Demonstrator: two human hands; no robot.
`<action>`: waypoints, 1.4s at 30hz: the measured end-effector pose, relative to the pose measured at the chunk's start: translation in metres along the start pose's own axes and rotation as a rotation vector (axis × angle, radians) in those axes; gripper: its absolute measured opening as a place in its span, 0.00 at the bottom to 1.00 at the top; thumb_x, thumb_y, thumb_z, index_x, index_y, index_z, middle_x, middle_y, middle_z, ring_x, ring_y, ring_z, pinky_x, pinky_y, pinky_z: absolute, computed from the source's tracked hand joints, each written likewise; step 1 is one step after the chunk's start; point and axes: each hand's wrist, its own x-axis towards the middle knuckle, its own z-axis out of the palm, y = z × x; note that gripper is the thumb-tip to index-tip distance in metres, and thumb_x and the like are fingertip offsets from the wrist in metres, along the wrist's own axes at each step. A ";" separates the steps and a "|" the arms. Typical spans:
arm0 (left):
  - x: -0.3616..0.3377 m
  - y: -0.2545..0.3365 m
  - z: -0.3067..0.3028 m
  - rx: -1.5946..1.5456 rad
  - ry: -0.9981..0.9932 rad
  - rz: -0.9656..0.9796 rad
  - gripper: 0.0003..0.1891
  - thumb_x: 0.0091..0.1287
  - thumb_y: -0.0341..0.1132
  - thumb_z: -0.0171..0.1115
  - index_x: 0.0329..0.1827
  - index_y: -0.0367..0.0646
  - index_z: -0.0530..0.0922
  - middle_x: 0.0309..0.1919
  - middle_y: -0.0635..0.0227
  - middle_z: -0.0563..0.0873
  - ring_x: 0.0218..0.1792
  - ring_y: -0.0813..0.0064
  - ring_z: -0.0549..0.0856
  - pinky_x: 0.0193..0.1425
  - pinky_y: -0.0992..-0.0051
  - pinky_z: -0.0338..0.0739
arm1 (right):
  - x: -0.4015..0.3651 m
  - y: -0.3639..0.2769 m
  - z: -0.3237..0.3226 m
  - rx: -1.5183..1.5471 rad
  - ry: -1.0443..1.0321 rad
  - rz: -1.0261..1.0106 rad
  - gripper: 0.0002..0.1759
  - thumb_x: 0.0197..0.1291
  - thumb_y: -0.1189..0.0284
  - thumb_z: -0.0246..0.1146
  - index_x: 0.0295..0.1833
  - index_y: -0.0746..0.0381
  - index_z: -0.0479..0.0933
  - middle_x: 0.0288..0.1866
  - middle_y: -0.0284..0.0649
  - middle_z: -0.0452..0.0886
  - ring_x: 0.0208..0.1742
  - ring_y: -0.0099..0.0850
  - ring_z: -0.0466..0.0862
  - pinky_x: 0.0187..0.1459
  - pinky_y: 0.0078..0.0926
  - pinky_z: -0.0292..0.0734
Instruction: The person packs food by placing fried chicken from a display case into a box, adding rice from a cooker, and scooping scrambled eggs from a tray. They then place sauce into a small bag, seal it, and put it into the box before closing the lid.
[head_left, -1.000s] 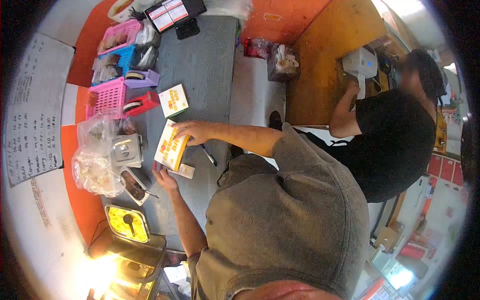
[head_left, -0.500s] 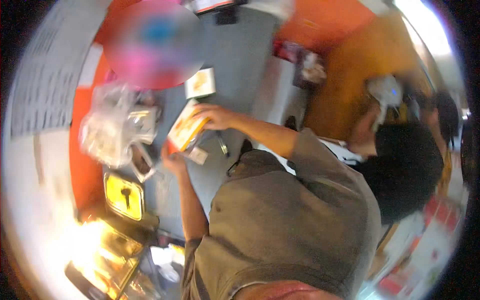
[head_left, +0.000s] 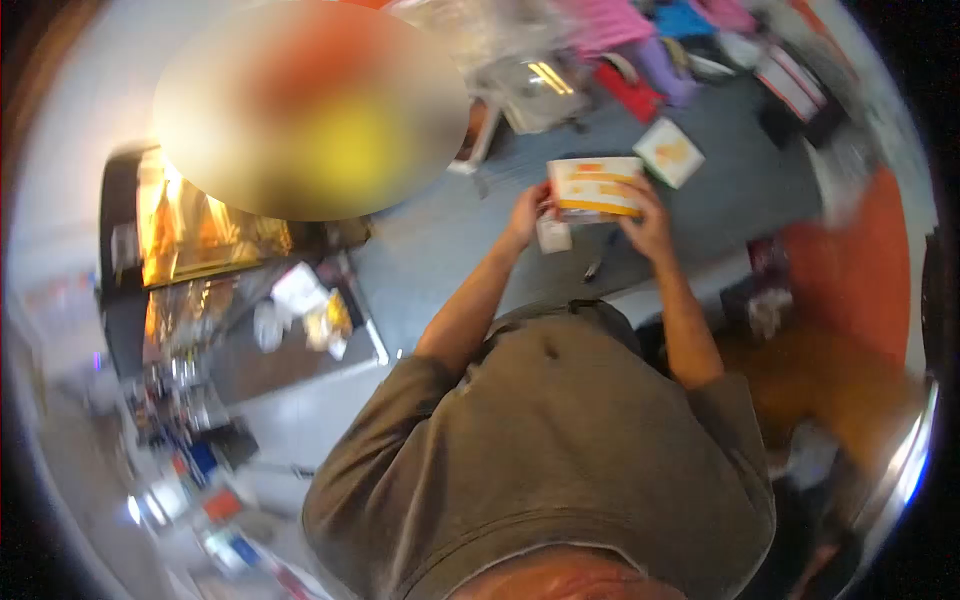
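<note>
A small white carton (head_left: 592, 170) with orange and yellow bands is held up between my two hands over the grey-blue table. My left hand (head_left: 527, 213) closes on its left end. The fingers of my right hand (head_left: 645, 215) wrap over its right end. Just below the carton, by my left fingers, is a small pale tag-like piece (head_left: 554, 236). A dark pen (head_left: 594, 268) lies below the carton, nearer my body. Beyond my right hand lies a white square box (head_left: 669, 152) with an orange picture and a green edge.
Clear plastic bags (head_left: 535, 90) and colourful pouches (head_left: 640, 90) lie along the table's far side. A black box (head_left: 800, 95) stands far right. At left is a shiny gold-lit case (head_left: 200, 235), with crumpled wrappers (head_left: 315, 305) nearby.
The whole view has turned, bringing the table across in front of me. Both hands still hold the carton, now level where it was tilted. The other person at the right is mostly out of view.
</note>
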 end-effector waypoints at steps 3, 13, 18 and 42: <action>0.004 0.021 0.024 0.131 0.135 -0.074 0.24 0.71 0.48 0.45 0.52 0.35 0.77 0.36 0.60 0.86 0.35 0.67 0.84 0.47 0.68 0.79 | 0.003 0.000 0.000 -0.086 -0.039 -0.022 0.31 0.45 0.84 0.64 0.59 0.58 0.76 0.68 0.48 0.67 0.71 0.43 0.65 0.69 0.35 0.60; 0.024 -0.030 0.014 0.762 0.416 0.243 0.20 0.66 0.40 0.55 0.58 0.41 0.74 0.40 0.48 0.84 0.41 0.52 0.83 0.47 0.60 0.77 | 0.003 0.003 0.001 -0.263 -0.250 -0.049 0.29 0.56 0.70 0.67 0.65 0.51 0.72 0.73 0.46 0.57 0.73 0.44 0.59 0.70 0.40 0.58; -0.042 0.009 0.031 0.629 0.535 0.242 0.17 0.63 0.39 0.63 0.49 0.35 0.77 0.30 0.54 0.84 0.31 0.57 0.84 0.36 0.65 0.78 | 0.003 0.005 0.000 -0.337 -0.280 -0.083 0.29 0.57 0.69 0.66 0.66 0.49 0.71 0.73 0.47 0.58 0.73 0.46 0.59 0.70 0.42 0.57; -0.422 0.038 -0.425 0.798 1.522 -0.110 0.20 0.49 0.43 0.73 0.46 0.53 0.80 0.42 0.62 0.81 0.55 0.60 0.74 0.59 0.57 0.67 | -0.006 -0.262 0.455 0.308 -0.764 0.267 0.36 0.59 0.60 0.66 0.67 0.64 0.62 0.62 0.50 0.71 0.64 0.38 0.71 0.62 0.35 0.66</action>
